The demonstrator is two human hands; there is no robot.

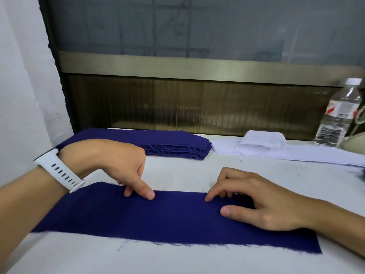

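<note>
— Hands first: where are they?
— Both are down on the navy strip (177,220), set apart from each other along its far edge. The left hand (118,167) is bent over at the wrist, with thumb and curled fingers nipping that edge. A white watch strap (59,171) sits on that wrist.
— And the right hand (262,202)?
— Its bent fingertips rest on the same far edge, and the thumb lies flat on the cloth, nearer the person. I cannot tell whether it grips a fold or only presses.
— How does the strip lie?
— Flat on the white-covered bench (177,262), running left to right. Its near edge is frayed, with loose threads.
— What's behind it?
— A stack of navy pieces (173,143) at the back left. Just beside that is a low pile of white cloth (316,155) with a folded white piece (262,140) on top. A clear water bottle (339,113) stands upright at the far right.
</note>
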